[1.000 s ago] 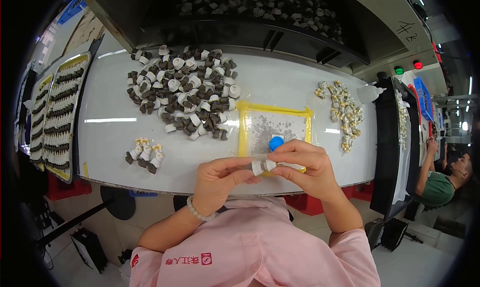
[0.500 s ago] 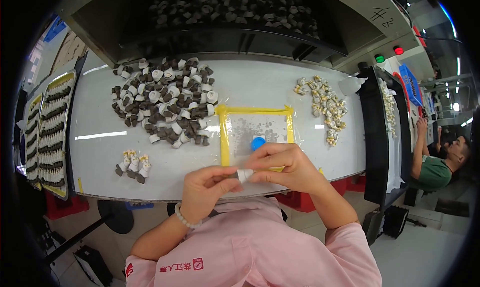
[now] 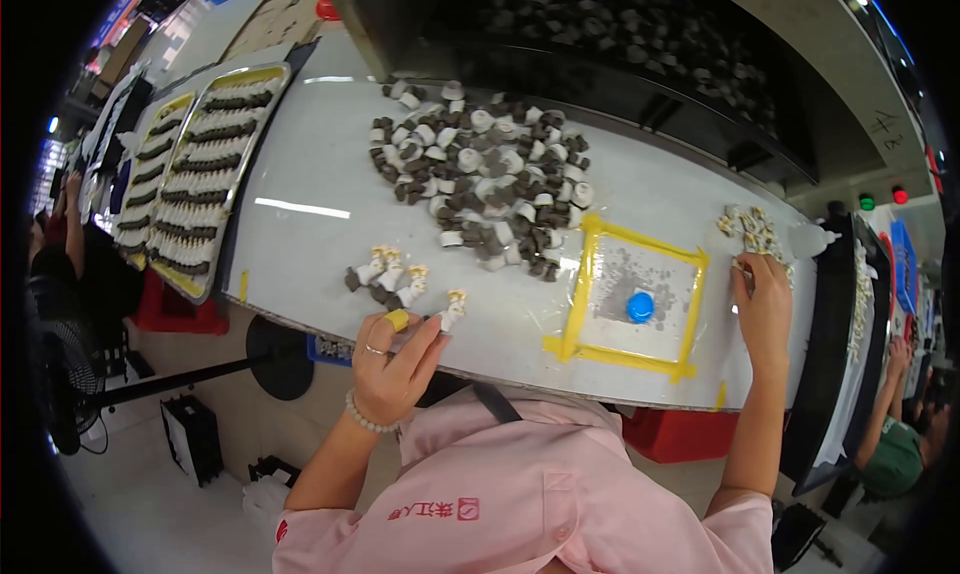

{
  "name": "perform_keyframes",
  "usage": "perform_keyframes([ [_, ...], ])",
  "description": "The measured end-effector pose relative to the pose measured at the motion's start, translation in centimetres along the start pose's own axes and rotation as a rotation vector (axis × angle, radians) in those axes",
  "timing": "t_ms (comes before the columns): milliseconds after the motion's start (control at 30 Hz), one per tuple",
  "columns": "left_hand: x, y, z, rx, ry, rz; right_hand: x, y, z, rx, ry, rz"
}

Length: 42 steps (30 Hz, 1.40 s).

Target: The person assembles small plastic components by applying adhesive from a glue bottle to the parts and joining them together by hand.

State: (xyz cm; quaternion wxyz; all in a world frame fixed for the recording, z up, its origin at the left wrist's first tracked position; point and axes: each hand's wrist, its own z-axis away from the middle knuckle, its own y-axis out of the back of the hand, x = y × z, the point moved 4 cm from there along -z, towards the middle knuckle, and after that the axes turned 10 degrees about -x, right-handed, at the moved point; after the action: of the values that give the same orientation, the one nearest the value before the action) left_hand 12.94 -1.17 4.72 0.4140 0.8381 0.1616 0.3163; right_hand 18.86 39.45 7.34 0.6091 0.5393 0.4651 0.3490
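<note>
While the left hand (image 3: 392, 359) pinches one small white-and-dark part (image 3: 452, 309) at the table's (image 3: 300, 234) near edge, setting it upright just beside the small group (image 3: 385, 274) keeps them tidy. Group: six or so, partly blurred. The right hand (image 3: 765, 299) reaches the far pile (image 3: 752, 229); finger state cannot be told. One blue cap (image 3: 640, 306), one yellow-taped mat (image 3: 632, 299).

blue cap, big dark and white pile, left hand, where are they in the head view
blue cap (image 3: 640, 306): head view, middle of its round top, inside the yellow-taped square.
big dark and white pile (image 3: 480, 189): head view, centre of the heap on the white table.
left hand (image 3: 395, 359): head view, back of the hand, at the table's near edge.
</note>
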Motion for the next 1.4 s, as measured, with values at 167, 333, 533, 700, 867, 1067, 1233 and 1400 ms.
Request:
perform_keyframes([
  [167,-2.4,3.0,0.8,0.032,0.202,-0.045,-0.5,-0.1,0.5,-0.023,-0.019,-0.137],
  [333,-4.8,3.8,-0.8,-0.082,0.324,0.048,-4.2,1.2,2.3,0.2,0.137,0.023],
  [533,-4.5,3.3,-1.5,-0.168,0.267,0.09,-16.2,-1.9,4.2,-0.073,0.561,-0.529],
  [700,-5.0,3.3,-1.4,-0.139,0.273,0.133,-22.8,-4.0,3.4,-0.199,0.763,-0.492],
  [867,-4.8,3.6,-1.8,-0.132,0.278,0.189,-24.6,-5.0,2.6,-0.176,0.815,-0.416],
  [1067,-5.9,3.3,-2.1,-0.167,0.253,0.275,-25.1,-5.3,1.7,-0.155,0.824,-0.369],
  [1233,-6.6,3.1,-1.9,-0.116,0.309,0.333,-25.9,-4.8,1.1,-0.161,0.848,-0.33],
  [1400,-5.7,2.9,-2.1,-0.074,0.283,0.366,-26.4,-4.8,1.2,-0.215,0.874,-0.323],
])
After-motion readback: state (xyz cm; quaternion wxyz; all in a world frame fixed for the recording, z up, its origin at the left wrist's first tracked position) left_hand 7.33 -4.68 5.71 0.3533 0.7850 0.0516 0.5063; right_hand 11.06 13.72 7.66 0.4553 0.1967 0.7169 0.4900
